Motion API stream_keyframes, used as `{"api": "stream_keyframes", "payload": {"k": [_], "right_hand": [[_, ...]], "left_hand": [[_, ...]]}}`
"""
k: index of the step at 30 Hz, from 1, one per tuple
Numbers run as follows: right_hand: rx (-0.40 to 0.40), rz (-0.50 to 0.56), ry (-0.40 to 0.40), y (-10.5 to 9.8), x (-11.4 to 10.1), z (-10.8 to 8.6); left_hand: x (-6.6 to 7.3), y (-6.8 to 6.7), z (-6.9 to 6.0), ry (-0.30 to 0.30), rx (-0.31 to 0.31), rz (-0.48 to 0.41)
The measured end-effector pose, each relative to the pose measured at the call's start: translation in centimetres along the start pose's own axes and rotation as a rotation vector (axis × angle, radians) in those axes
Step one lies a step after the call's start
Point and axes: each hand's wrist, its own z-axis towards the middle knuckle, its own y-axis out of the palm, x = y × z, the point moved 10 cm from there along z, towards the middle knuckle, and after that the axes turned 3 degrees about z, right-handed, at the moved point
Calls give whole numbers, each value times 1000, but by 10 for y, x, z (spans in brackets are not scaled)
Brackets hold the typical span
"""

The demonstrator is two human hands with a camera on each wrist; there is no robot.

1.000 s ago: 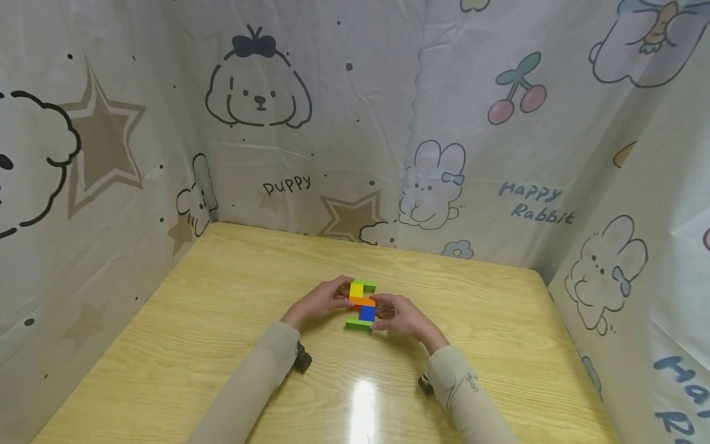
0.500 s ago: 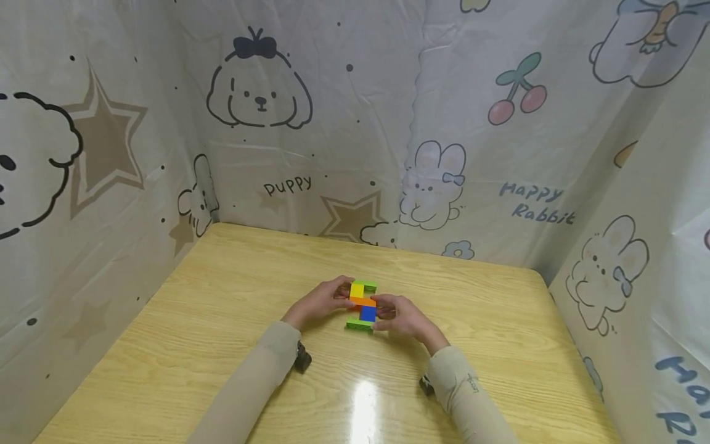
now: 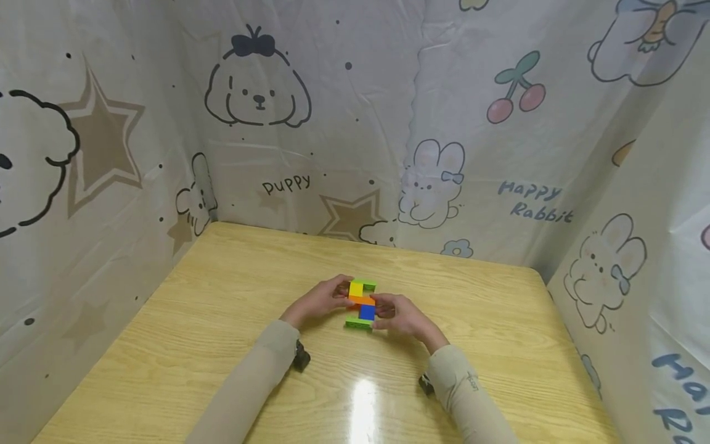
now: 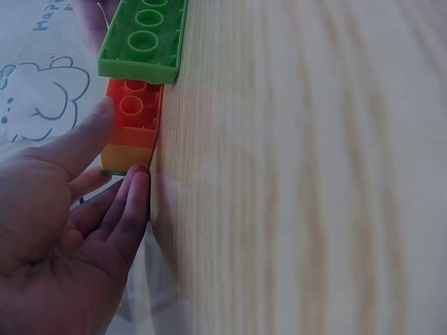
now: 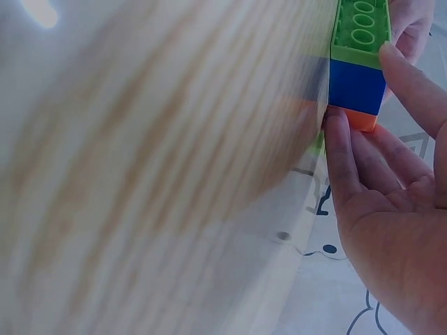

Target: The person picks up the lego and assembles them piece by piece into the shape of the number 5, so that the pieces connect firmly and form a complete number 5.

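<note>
An assembly of toy building bricks lies on its side on the table in the head view. From back to front it has a green brick [image 3: 368, 286], a yellow brick [image 3: 356, 289], an orange brick [image 3: 363, 301], a blue brick [image 3: 367, 312] and a green brick [image 3: 359, 324]. My left hand [image 3: 322, 300] holds its left side, thumb at the orange brick [image 4: 133, 112] and fingers by the yellow one. My right hand [image 3: 406, 317] grips the right side, thumb at the front green brick [image 5: 362, 31] and fingertips at the orange brick. Some fingertips are hidden behind the bricks.
The light wooden table [image 3: 233, 277] carries a bright glare spot near its front. Patterned cloth walls [image 3: 333, 123] stand at the back, left and right. A small black device [image 3: 301, 357] sits at the left wrist, another black device [image 3: 426, 385] at the right.
</note>
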Motion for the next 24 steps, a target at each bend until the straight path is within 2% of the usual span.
{"api": "stream_keyframes", "payload": {"k": [9,16,24], "right_hand": [[-2,18,-2,2,1,1],[7,10,-19,0,0,0],[6,15,-22,0,-1,0]], "left_hand": [[-1,1,-2,-23,6,-10],[2,0,-2,-7,7,3],[-2,4,-1,-17,-19,-11]]}}
